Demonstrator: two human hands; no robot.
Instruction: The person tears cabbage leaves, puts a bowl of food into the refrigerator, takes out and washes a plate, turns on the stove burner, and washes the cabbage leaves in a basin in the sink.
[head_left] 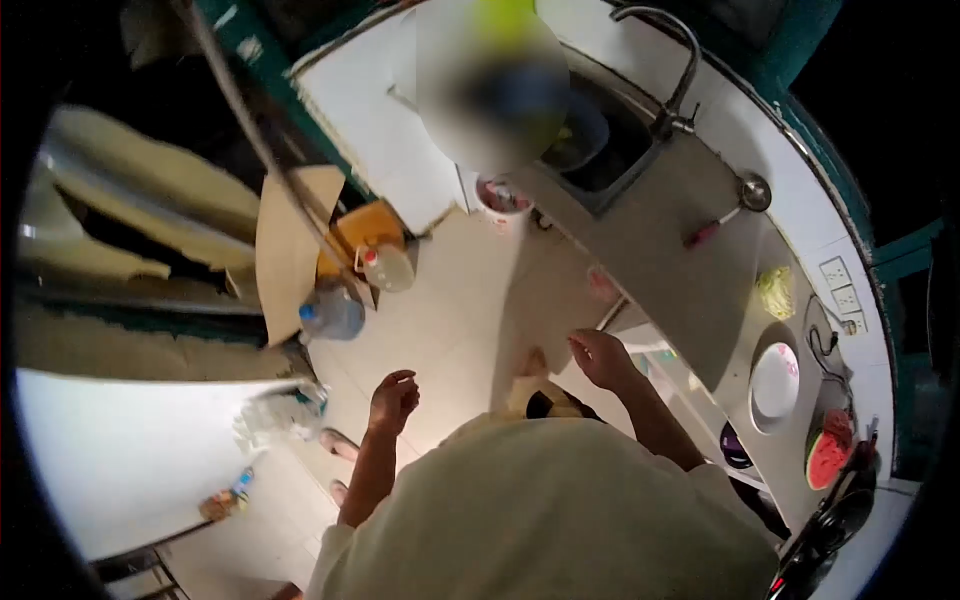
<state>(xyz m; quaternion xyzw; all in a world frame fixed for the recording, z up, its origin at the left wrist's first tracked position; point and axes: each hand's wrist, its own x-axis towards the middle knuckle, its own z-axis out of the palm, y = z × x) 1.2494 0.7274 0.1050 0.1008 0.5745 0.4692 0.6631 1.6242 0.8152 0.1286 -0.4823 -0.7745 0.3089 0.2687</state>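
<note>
My left hand (395, 400) is held out above the tiled floor, its fingers loosely curled and slightly apart, with nothing visible in them. Nearer the counter, my right hand (602, 359) is also raised, fingers half bent and holding nothing I can see. It is apart from the counter (660, 270) to its right. On that counter lie a ladle (752, 193) with a red handle, a heap of shredded pale green vegetable (775, 292), a white plate (775, 386) and a cut piece of watermelon (829, 458).
A sink (625, 160) with a basin in it sits below a curved faucet (688, 75). A blurred patch hides part of that area. A bucket (503, 198), an oil jug (388, 268) and a water bottle (335, 312) stand on the floor. Dark pans (840, 520) are at lower right.
</note>
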